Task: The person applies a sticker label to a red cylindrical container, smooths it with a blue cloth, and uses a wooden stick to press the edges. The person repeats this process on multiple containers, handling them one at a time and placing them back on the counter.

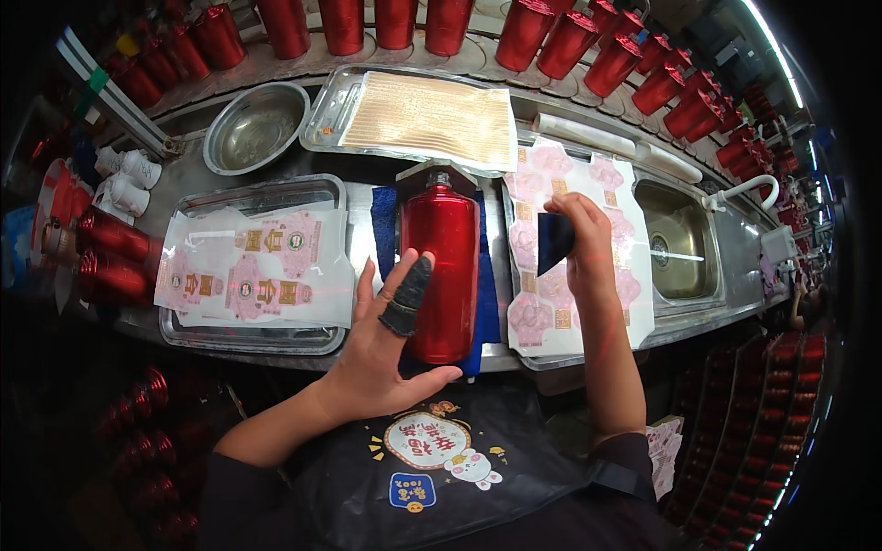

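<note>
A glossy red bottle [448, 275] lies on its side on a blue cloth [488, 275], its neck pointing away from me. My left hand [386, 337], with a black cover on one finger, is spread at the bottle's left side; whether it touches the bottle I cannot tell. My right hand [582, 227] holds a small dark flat scraper-like piece [553, 241] above a sheet of pink and gold decals [537, 310]. At the left, more printed decal sheets [262, 275] lie on a metal tray [255, 342].
Behind the bottle, a gold-striped sheet [427, 117] lies on a metal tray [320, 131], beside a metal bowl [255, 131]. A sink [682, 241] with a white faucet [744, 189] is at right. Red bottles [344, 27] line the conveyor [468, 65]; others [114, 275] lie at far left.
</note>
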A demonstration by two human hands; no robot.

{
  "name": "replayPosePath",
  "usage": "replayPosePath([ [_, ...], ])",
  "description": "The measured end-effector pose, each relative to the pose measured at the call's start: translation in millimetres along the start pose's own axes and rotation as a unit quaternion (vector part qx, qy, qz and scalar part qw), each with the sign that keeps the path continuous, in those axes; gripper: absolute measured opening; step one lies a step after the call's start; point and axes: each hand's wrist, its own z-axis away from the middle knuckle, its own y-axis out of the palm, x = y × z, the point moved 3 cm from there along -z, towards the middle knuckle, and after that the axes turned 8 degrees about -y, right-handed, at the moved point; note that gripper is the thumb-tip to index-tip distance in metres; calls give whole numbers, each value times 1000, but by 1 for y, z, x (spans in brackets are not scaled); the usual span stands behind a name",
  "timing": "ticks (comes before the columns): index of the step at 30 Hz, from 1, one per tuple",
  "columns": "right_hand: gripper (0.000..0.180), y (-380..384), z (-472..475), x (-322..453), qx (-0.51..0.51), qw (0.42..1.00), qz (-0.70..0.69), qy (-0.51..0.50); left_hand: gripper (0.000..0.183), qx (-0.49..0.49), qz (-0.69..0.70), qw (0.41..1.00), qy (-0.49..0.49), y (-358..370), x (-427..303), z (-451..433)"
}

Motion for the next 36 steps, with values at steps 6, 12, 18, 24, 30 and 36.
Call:
replayPosePath([
  [6,38,20,-93,-59,52,986,156,28,99,-45,31,998,-36,-19,15,3],
  [12,17,21,-101,-68,55,995,56,58,95,-57,32,995,-71,-26,23,6],
  [18,17,1,-114,-60,38,986,164,-12,93,-38,18,997,-70,-33,28,-11],
  [24,22,23,-95,-16,8,906,363,-216,73,-87,49,990,-105,-47,34,-48],
  [30,19,69,-53,60,78,910,288,-288,25,-164,258,950,-62,-47,40,-176],
  [36,15,43,-8,83,67,938,195,-279,35,108,238,964,-57,-11,17,-201],
])
